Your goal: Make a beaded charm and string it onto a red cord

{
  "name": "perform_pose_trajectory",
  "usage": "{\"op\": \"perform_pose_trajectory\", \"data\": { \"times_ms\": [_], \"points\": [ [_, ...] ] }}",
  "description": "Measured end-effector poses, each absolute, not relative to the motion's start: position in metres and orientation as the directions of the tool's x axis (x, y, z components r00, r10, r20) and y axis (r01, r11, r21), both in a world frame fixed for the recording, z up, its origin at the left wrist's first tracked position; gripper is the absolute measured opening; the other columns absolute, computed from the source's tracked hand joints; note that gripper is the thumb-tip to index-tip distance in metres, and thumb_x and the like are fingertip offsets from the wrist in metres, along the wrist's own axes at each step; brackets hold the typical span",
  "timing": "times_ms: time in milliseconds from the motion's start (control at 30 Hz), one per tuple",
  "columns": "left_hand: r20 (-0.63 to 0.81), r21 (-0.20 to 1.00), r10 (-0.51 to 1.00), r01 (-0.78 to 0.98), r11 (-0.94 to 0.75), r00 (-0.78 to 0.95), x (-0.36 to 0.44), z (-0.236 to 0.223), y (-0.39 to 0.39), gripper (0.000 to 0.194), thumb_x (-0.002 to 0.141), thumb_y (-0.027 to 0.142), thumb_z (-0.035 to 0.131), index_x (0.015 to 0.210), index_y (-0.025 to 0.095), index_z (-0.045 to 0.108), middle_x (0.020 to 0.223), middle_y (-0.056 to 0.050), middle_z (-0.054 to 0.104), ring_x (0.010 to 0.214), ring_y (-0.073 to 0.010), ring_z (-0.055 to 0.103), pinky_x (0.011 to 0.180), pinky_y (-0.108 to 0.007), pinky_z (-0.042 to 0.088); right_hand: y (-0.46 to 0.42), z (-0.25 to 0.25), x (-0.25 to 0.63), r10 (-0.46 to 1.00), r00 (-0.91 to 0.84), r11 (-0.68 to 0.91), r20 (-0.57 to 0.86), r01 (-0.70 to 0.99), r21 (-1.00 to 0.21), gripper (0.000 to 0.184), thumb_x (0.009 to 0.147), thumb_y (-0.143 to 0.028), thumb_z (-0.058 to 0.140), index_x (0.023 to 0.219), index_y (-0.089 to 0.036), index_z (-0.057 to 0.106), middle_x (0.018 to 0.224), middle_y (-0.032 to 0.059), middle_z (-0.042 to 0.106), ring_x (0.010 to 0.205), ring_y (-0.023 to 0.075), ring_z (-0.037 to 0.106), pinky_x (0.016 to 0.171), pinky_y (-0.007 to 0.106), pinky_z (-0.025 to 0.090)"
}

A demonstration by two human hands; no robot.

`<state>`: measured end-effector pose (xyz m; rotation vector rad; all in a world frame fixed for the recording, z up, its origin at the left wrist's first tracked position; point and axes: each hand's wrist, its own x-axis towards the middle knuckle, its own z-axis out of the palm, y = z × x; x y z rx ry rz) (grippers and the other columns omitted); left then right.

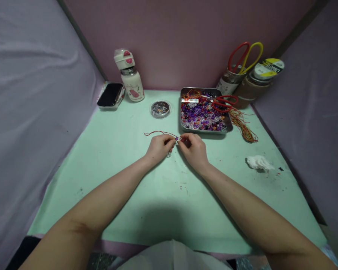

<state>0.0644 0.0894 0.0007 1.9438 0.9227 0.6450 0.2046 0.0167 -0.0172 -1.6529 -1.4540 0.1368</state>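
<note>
My left hand (159,147) and my right hand (193,149) meet just below the bead tray, their fingertips close together. A small purple bead (176,138) sits between thumb and finger of my left hand. Red cord (160,131) runs from the bead back over the left hand in a loop. My right hand pinches the cord on the bead's other side. Under the left fingers hangs a small clear piece (168,154), too small to make out.
A metal tray (205,131) holds many beads, with red scissors (224,104) across its corner. Nearby lie cord bundles (245,125), a tissue (259,162) and a round clear case (160,108). A bottle (133,84), a phone (110,95) and jars (250,90) stand behind.
</note>
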Motion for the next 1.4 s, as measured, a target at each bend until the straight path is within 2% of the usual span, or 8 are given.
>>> {"op": "perform_pose_trajectory", "data": {
  "times_ms": [167, 300, 800, 1067, 1400],
  "points": [
    [0.076, 0.868, 0.806, 0.359, -0.343, 0.587, 0.0646, 0.0016, 0.0889, 0.019, 0.082, 0.025, 0.052, 0.072, 0.015, 0.066, 0.053, 0.003, 0.057, 0.051, -0.0096, 0.050, 0.054, -0.022, 0.039, 0.0168, -0.0163, 0.2037, 0.836, 0.306, 0.090, 0.456, 0.742, -0.664, 0.001, 0.079, -0.019, 0.058, 0.079, -0.020, 0.059, 0.075, 0.0025, 0.064, 0.071, 0.0179, 0.054, 0.067, 0.030, 0.041],
    [0.085, 0.863, 0.800, 0.358, -0.357, 0.593, 0.0644, 0.0005, 0.0892, 0.019, 0.082, 0.024, 0.053, 0.072, 0.015, 0.066, 0.054, 0.003, 0.058, 0.052, -0.0095, 0.051, 0.055, -0.022, 0.040, 0.0170, -0.0158, 0.2033, 0.837, 0.301, 0.093, 0.457, 0.745, -0.661, 0.007, 0.081, -0.019, 0.056, 0.075, -0.020, 0.059, 0.072, 0.0025, 0.064, 0.070, 0.0180, 0.053, 0.066, 0.030, 0.040],
    [0.101, 0.850, 0.790, 0.360, -0.385, 0.605, 0.0646, -0.0004, 0.0892, 0.018, 0.082, 0.023, 0.053, 0.073, 0.015, 0.068, 0.053, 0.003, 0.058, 0.051, -0.0092, 0.050, 0.054, -0.022, 0.038, 0.0172, -0.0159, 0.2046, 0.858, 0.281, 0.085, 0.430, 0.748, -0.658, 0.009, 0.083, -0.019, 0.054, 0.075, -0.019, 0.058, 0.073, 0.0032, 0.064, 0.071, 0.0185, 0.053, 0.066, 0.031, 0.038],
    [0.156, 0.804, 0.765, 0.370, -0.466, 0.624, 0.0648, -0.0004, 0.0898, 0.021, 0.082, 0.020, 0.053, 0.067, 0.016, 0.067, 0.054, 0.003, 0.059, 0.054, -0.0097, 0.051, 0.057, -0.022, 0.038, 0.0176, -0.0163, 0.2053, 0.872, 0.261, 0.077, 0.414, 0.763, -0.642, 0.008, 0.083, -0.019, 0.053, 0.077, -0.020, 0.058, 0.074, 0.0036, 0.064, 0.073, 0.0197, 0.053, 0.066, 0.032, 0.038],
    [0.145, 0.779, 0.762, 0.402, -0.481, 0.631, 0.0649, 0.0006, 0.0890, 0.020, 0.082, 0.020, 0.053, 0.070, 0.016, 0.069, 0.055, 0.002, 0.060, 0.054, -0.0103, 0.052, 0.058, -0.022, 0.038, 0.0172, -0.0162, 0.2047, 0.876, 0.262, 0.068, 0.406, 0.765, -0.640, 0.007, 0.082, -0.018, 0.053, 0.077, -0.020, 0.058, 0.074, 0.0039, 0.064, 0.074, 0.0200, 0.053, 0.067, 0.032, 0.038]
  ]
}}
